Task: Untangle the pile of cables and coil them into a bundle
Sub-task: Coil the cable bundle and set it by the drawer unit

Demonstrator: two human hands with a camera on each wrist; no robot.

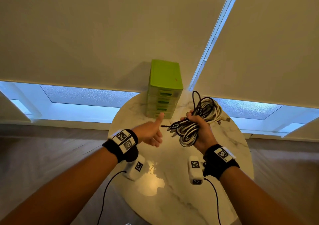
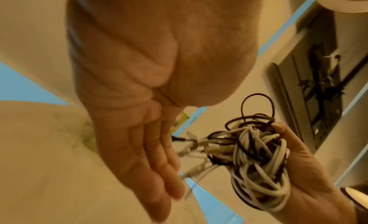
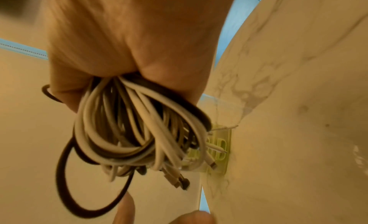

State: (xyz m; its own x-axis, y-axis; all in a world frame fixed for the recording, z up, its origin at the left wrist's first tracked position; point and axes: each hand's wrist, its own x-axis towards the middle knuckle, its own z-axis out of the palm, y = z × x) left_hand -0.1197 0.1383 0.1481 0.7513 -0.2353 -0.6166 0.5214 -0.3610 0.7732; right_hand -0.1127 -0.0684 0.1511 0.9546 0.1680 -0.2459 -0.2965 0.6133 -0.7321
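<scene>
Marble-patterned and round, the table (image 1: 224, 138) sits under drawn cream blinds (image 1: 86, 34), with a green drawer unit (image 1: 164, 90) standing at its far edge against the window. And over that tabletop, the right hand (image 1: 200, 131) has the whole lot: its fingers are curled tight round a bundle of cables (image 1: 189, 129), white and dark loops mixed together, held up off the surface. One dark loop pokes up above the fist toward the window; several plug ends stick out sideways toward the left hand (image 1: 151, 133). That left hand holds nothing, palm turned inward, thumb raised, fingers relaxed and nearly straight, just beside the bundle but not touching it. From the left wrist view, the loose connector tips (image 2: 187, 142) reach almost to the left fingers (image 2: 159, 164), while the coil fills the right palm. From the right wrist view, the cables (image 3: 139, 133) spill out below the closed fist (image 3: 123, 38), a big dark loop (image 3: 65, 172) hanging lowest, the drawer unit (image 3: 221, 148) behind them.
</scene>
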